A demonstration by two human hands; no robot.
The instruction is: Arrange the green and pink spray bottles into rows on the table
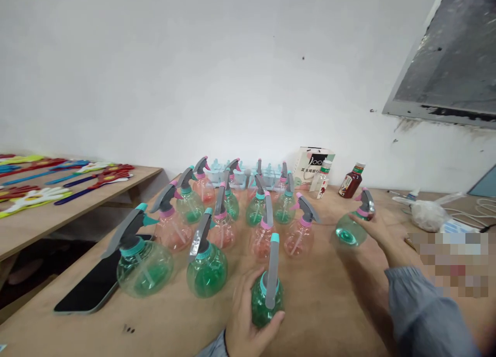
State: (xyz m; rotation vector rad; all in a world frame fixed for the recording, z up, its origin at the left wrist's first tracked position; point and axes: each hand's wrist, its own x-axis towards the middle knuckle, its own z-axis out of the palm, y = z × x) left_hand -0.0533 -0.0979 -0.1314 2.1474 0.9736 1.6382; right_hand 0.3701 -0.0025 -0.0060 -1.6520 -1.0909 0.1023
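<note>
My left hand (244,315) is wrapped round a green spray bottle (267,300) with a grey trigger head and teal collar, near the front of the table. Over at the right, my right hand (374,228) grips another green spray bottle (351,228), whose collar is pink; it is tilted, and some fingers are hidden. Several more spray bottles stand in loose rows left of centre, such as a green one (207,274) and a pink one (298,236) close to my left hand.
A black phone (89,287) lies at the left. Behind stand a brown bottle (352,181), a clear bottle (321,181), a printed box (308,166) and light-blue racks (236,179). A crumpled plastic bag (430,215) and cables lie right. Flower-shaped items (42,196) cover the left table.
</note>
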